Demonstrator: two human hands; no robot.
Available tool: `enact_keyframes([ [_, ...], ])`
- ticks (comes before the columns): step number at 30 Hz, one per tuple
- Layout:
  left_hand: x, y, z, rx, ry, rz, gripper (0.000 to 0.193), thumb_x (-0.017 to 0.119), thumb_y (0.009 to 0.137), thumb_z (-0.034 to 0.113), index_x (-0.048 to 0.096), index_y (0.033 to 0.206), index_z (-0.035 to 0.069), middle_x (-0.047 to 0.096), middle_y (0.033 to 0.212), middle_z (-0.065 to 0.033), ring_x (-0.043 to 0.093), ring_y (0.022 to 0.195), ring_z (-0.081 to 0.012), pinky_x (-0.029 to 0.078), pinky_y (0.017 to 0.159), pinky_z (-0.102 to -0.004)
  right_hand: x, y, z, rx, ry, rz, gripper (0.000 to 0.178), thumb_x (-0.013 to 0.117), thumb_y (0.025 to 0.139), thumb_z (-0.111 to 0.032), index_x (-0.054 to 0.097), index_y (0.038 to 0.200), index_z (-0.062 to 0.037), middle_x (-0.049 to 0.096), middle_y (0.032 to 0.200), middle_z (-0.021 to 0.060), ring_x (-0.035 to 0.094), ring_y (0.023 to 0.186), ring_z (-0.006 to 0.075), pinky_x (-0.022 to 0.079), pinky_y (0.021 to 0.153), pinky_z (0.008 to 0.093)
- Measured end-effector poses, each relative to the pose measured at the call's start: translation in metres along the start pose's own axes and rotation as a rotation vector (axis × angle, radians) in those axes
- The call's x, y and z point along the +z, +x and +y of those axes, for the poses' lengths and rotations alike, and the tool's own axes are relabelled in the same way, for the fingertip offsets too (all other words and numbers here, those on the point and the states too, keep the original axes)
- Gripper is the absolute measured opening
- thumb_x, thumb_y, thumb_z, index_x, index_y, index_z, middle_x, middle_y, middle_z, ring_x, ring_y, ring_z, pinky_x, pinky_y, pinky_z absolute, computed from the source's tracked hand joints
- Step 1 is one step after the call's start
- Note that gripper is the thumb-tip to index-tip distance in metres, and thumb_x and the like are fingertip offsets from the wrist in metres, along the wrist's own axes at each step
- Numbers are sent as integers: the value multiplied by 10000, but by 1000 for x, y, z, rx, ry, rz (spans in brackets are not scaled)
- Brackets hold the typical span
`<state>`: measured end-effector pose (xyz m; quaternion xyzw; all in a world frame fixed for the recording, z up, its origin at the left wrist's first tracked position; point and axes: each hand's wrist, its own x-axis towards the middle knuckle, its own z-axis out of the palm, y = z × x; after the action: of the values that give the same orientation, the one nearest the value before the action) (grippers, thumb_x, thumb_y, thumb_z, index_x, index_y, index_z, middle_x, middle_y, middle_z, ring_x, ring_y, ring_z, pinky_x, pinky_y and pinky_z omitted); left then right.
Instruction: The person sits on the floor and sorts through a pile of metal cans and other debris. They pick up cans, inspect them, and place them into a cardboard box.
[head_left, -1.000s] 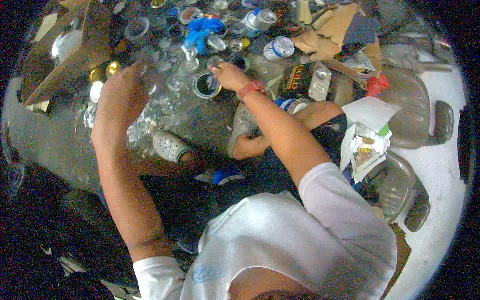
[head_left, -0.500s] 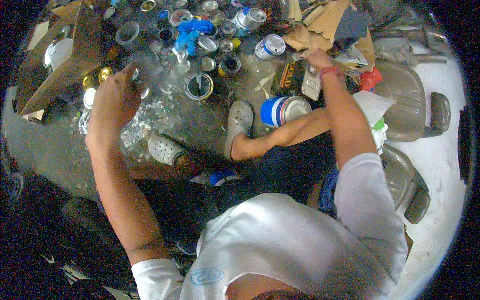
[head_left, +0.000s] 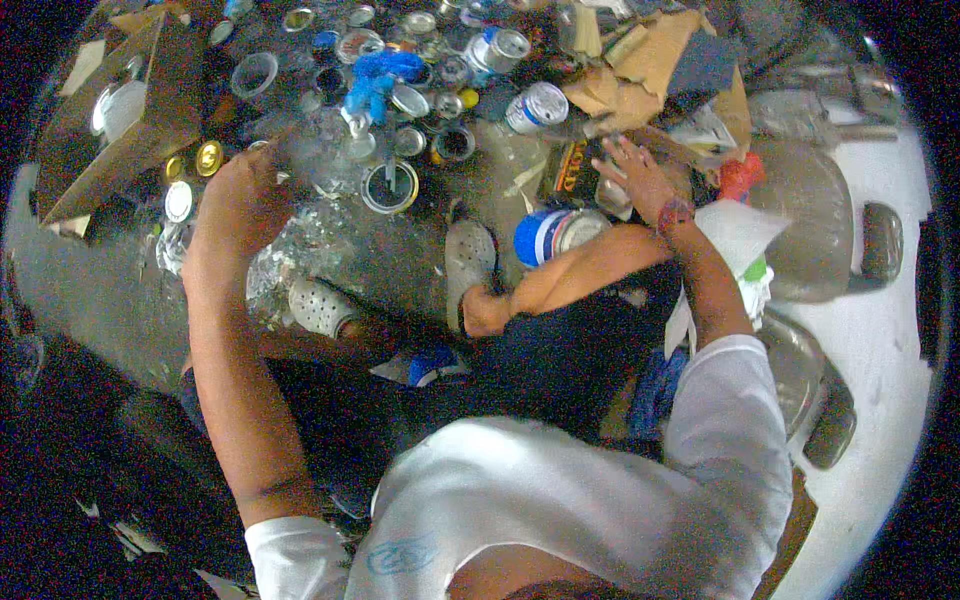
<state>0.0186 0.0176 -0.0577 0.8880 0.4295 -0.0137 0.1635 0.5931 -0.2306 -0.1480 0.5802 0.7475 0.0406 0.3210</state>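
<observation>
My left hand [head_left: 243, 200] is curled closed above the stained floor at the left. What it may hold is hidden by the hand and a pale blur in front of it. My right hand [head_left: 640, 178] is open, its fingers spread over a dark box [head_left: 568, 172] and a grey object [head_left: 612, 197] partly covered by the hand. Near that wrist a blue and white paint can [head_left: 548, 238] lies tilted beside my leg. An open tin [head_left: 390, 203] with dark contents and a stick-like tool stands between my two hands.
Jars, lids and tins crowd the far floor around a blue cloth [head_left: 385, 75]. An open cardboard box [head_left: 120, 150] stands at the left; torn cardboard [head_left: 650, 65] lies at the far right. A brown plastic chair [head_left: 800, 225] and my grey clogs [head_left: 470, 252] are nearby.
My right hand has gone from closed to open with spread fingers and shifted slightly toward me. My left hand has moved a little to the right and stays closed.
</observation>
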Motion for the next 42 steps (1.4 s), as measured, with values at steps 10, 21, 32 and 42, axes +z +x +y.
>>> enact_keyframes([
  [10, 13, 1, -7, -146, 50, -118, 457, 694, 954, 265, 577, 1346, 61, 706, 1162, -265, 683, 1075, -444, 553, 911, -532, 1, 40, 23, -345, 179, 103, 895, 842, 678, -142, 459, 1486, -114, 428, 1561, 186, 289, 1543, 356, 195, 1284, 559],
  [21, 14, 9, 1, -78, 4, -51, 431, 667, 943, 242, 613, 1345, 97, 705, 1143, -256, 688, 1026, -449, 563, 882, -536, -109, 82, -11, -363, 363, 30, 1210, 942, 549, -292, 344, 1580, -81, 520, 1394, 169, 513, 1256, 366, 411, 1107, 497],
  [32, 15, 5, -10, -5, -2, 41, 486, 680, 929, 242, 604, 1377, 70, 731, 1080, -238, 705, 1012, -431, 579, 866, -523, -175, 146, -81, -626, 343, 40, 1165, 917, 557, -343, 391, 1565, -87, 582, 1300, 146, 546, 1219, 360, 464, 1031, 493],
  [42, 14, 2, -15, -50, 12, 43, 416, 735, 872, 217, 676, 1244, 39, 741, 974, -232, 726, 917, -413, 586, 829, -506, -201, 190, -139, -676, 92, -161, 1162, 964, 521, -394, 464, 1514, -58, 626, 1300, 139, 595, 1214, 343, 501, 1029, 476],
])
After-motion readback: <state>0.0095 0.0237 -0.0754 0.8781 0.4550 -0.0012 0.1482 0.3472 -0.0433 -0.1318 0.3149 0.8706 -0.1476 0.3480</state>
